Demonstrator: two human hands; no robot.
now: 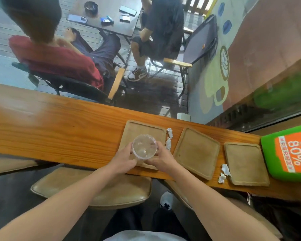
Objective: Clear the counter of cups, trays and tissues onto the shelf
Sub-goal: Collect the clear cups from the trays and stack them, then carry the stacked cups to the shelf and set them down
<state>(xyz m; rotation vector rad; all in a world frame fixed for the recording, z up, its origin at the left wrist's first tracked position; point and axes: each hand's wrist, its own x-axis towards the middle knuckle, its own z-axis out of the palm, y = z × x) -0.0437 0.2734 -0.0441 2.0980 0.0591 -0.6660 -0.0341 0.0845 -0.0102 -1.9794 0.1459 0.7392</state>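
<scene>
A clear plastic cup (144, 147) is held upright over the leftmost wooden tray (145, 128) on the long wooden counter (59, 129). My left hand (124, 160) wraps its left side and my right hand (161, 158) wraps its right side. Two more wooden trays lie to the right, the middle tray (196, 152) and the right tray (245, 165). Crumpled white tissues (169, 139) lie between the left and middle trays. More tissues (224, 173) lie at the near corner between the middle and right trays.
A green and orange sign (288, 152) stands at the counter's right end. A tan cushioned stool (97, 186) is below the counter in front of me. Behind the glass, two people sit on chairs at a table with phones.
</scene>
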